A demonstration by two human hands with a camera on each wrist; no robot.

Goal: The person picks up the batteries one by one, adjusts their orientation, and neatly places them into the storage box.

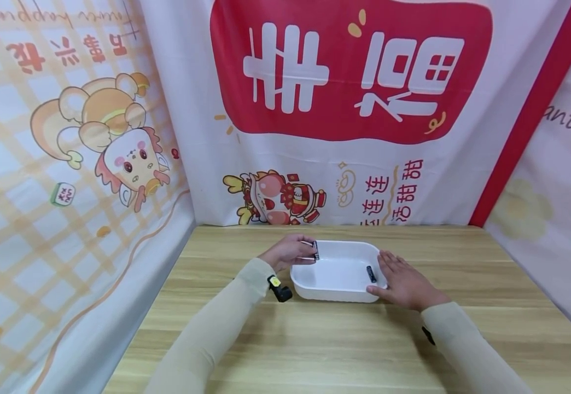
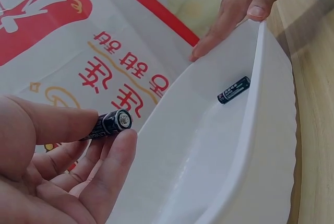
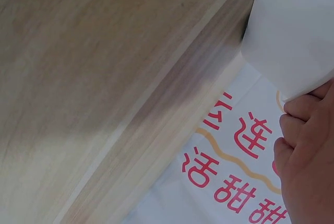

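Note:
A small black cylindrical battery [image 2: 108, 124] is pinched between the thumb and fingers of my left hand [image 1: 292, 253], with its metal end facing out. This hand is at the left end of a white plastic tray [image 1: 334, 296], the battery above the rim. Inside the tray, near its right end, lies a second black battery [image 1: 371, 274]. My right hand [image 1: 406, 282] rests against the tray's right end, fingers extended along the outside and thumb at the near rim. In the right wrist view, the fingers [image 3: 301, 108] touch the tray's edge, and part of that hand is cut off.
The tray stands on a wood-grain table [image 1: 325, 350]. A printed white and red cloth [image 1: 349, 180] hangs at the table's back edge, and a patterned cloth [image 1: 83, 164] hangs along the left side. Another pale cloth [image 1: 551, 219] borders the right.

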